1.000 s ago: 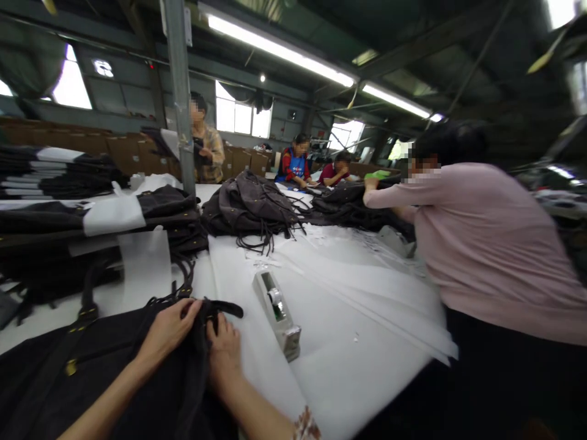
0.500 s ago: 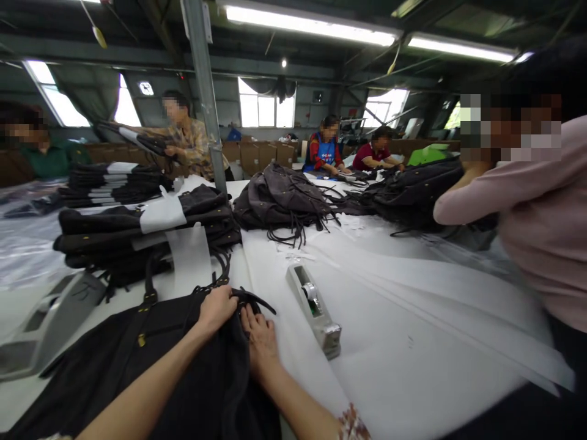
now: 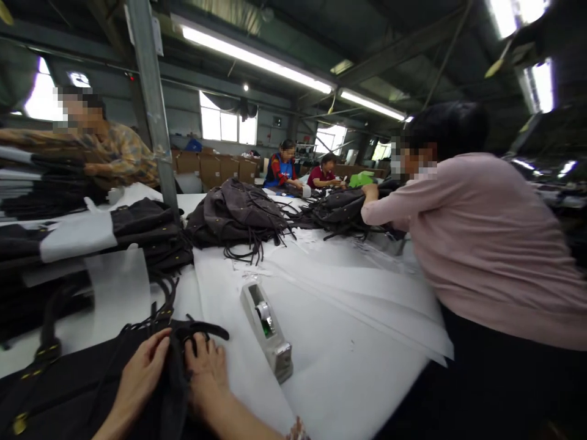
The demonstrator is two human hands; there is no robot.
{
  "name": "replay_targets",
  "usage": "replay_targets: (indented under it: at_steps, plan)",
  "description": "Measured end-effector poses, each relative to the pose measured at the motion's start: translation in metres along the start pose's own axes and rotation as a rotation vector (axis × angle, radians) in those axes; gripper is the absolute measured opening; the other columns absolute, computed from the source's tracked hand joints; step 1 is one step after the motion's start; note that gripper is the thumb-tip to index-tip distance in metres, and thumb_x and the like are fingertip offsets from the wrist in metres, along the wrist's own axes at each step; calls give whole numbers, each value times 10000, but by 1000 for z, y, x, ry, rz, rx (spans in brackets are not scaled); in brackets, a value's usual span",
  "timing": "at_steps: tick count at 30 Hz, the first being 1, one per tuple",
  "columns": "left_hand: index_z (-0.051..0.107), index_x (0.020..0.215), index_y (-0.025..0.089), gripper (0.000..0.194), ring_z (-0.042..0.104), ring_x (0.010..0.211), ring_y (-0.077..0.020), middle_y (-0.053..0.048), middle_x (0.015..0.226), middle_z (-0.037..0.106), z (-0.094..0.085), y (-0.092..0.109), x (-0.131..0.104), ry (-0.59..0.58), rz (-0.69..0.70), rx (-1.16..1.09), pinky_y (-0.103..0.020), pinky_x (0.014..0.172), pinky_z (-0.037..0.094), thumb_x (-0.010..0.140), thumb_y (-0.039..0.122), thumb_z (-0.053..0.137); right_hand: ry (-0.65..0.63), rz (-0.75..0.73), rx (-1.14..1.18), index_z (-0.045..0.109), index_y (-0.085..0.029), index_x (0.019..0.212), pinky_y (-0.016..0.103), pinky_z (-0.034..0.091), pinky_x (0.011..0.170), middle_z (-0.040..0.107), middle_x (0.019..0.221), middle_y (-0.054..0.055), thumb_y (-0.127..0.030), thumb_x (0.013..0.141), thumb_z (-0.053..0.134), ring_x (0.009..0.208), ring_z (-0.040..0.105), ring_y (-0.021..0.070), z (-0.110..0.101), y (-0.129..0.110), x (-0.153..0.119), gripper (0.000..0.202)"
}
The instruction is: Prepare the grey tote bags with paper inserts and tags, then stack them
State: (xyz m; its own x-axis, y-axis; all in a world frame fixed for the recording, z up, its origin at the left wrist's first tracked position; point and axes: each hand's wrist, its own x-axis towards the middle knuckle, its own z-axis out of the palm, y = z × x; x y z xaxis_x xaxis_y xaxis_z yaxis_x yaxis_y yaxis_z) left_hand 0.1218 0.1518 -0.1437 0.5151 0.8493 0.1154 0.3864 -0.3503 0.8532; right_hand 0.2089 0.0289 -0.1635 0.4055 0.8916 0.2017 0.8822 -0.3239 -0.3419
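Observation:
A black bag (image 3: 68, 379) with dark straps and brass-coloured fittings lies at the lower left. My left hand (image 3: 145, 365) pinches the bag's top edge near a strap end, thumb and fingers together. Just right of it, my right hand (image 3: 206, 366) rests on the bag's side edge, its fingers spread and bent over the dark fabric, with the fingertips partly hidden. A dark strap (image 3: 211, 330) curves out above my right hand. To the right of my hands, a grey tape dispenser (image 3: 268, 333) stands on the white sheets, touched by neither hand.
Stacked black bags with white wraps (image 3: 77, 235) are at the left, beside a metal post (image 3: 153, 104). A pile of dark bags (image 3: 236, 211) sits mid-table. White sheets (image 3: 339, 318) cover the right side, where a person in pink (image 3: 486, 244) leans over more bags. Other people work behind.
The view has swung right, so things appear farther left. My left hand has shifted slightly on the bag's edge. The person in pink now reaches toward the far bags.

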Motion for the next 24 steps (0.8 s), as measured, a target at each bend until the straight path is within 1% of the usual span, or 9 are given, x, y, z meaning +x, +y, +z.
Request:
replay_targets:
  at_steps: [2, 4, 7, 10, 12, 14, 17, 20, 24]
  plan:
    - [609, 1108, 177, 504, 525, 1198, -252, -84, 1231, 610, 12, -20, -5, 33, 127, 74, -417, 1082, 371, 806, 502, 368, 11, -20, 3, 227, -247, 1443, 557, 420, 933, 333, 1472, 107, -354, 887, 427, 1185, 444, 320, 2, 1, -3, 600]
    - [584, 1150, 153, 534, 468, 1263, -245, -101, 1308, 557, 24, -35, -10, 34, 197, 114, -417, 1122, 316, 815, 482, 329, -17, -50, 1, 188, -258, 1454, 554, 434, 916, 321, 1486, 89, -303, 862, 450, 1176, 450, 316, -1, 3, -3, 649]
    - [540, 1225, 160, 550, 445, 1286, -227, -93, 1358, 517, 35, -52, -13, 23, 236, 165, -401, 1119, 328, 828, 474, 324, -79, -122, 21, 224, -251, 1439, 525, 457, 890, 336, 1483, 72, -317, 789, 536, 1143, 473, 320, -13, 12, 2, 725]
    - [518, 1271, 174, 554, 445, 1287, -208, -64, 1370, 512, 39, -67, -6, -15, 272, 232, -390, 1106, 352, 832, 447, 321, -129, -197, 93, 343, -279, 1377, 400, 479, 864, 487, 1375, 31, -304, 796, 521, 1079, 534, 257, -29, 21, 9, 608]
    - [557, 1242, 169, 534, 470, 1267, -197, -57, 1340, 543, 42, -76, 0, -66, 316, 302, -369, 1071, 398, 835, 391, 291, -125, -185, 145, 399, -316, 1334, 325, 480, 844, 583, 1256, -14, -255, 837, 460, 1020, 573, 205, -34, 25, 12, 504]
    - [625, 1166, 156, 514, 480, 1258, -208, -71, 1303, 573, 47, -82, 2, -111, 380, 403, -363, 1034, 431, 832, 319, 270, -98, -139, 151, 416, -330, 1322, 322, 479, 857, 605, 1219, -31, -236, 837, 458, 1010, 581, 203, -33, 25, 13, 496]
    - [692, 1070, 144, 484, 402, 1314, -259, -104, 1319, 548, 56, -82, -8, -124, 487, 559, -424, 1061, 378, 824, 209, 281, -95, -93, 110, 390, -275, 1360, 388, 462, 935, 544, 1310, 15, -274, 733, 598, 1096, 538, 264, -26, 23, 10, 660]
    - [692, 1093, 172, 475, 308, 1361, -291, -110, 1381, 474, 60, -71, -24, -112, 589, 717, -477, 1089, 309, 825, 119, 304, -144, -82, 91, 383, -206, 1379, 442, 420, 1006, 455, 1390, 76, -278, 630, 693, 1178, 478, 322, -21, 21, 8, 815]
    - [646, 1178, 222, 493, 267, 1378, -295, -85, 1432, 403, 55, -52, -33, -118, 601, 869, -473, 1082, 311, 826, 71, 335, -116, -21, 111, 413, -215, 1366, 477, 434, 975, 436, 1393, 112, -235, 716, 617, 1157, 503, 322, -21, 21, 8, 682]
